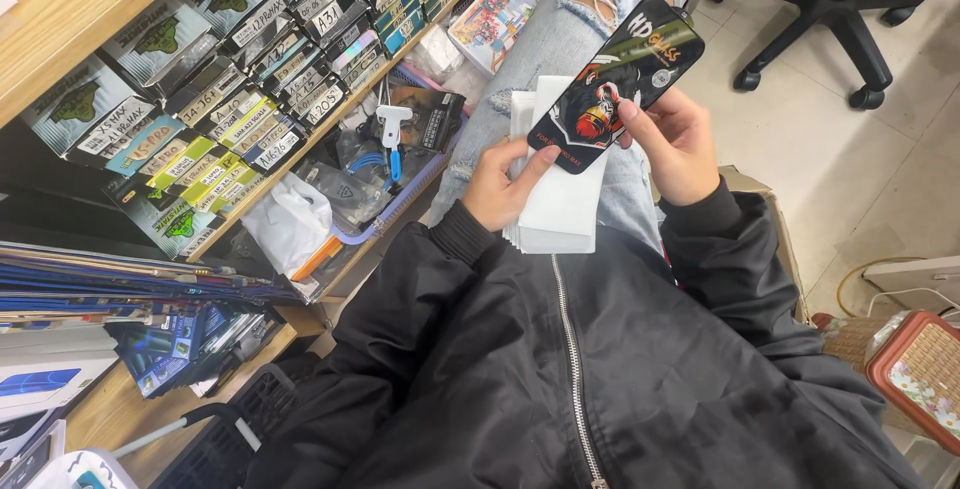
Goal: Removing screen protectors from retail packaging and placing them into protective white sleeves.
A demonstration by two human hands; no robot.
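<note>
Beside shelves of boxed stock, over the lap: left hand grips a white stack; right hand pinches the black packet lying atop it.

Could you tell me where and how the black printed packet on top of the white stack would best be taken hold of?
Probably by its long edges near the upper end, from the right: the flat, slim black packet juts past the white stack there, leaving both edges free. The right hand already pinches it so; the left hand steadies the lower end.
</note>
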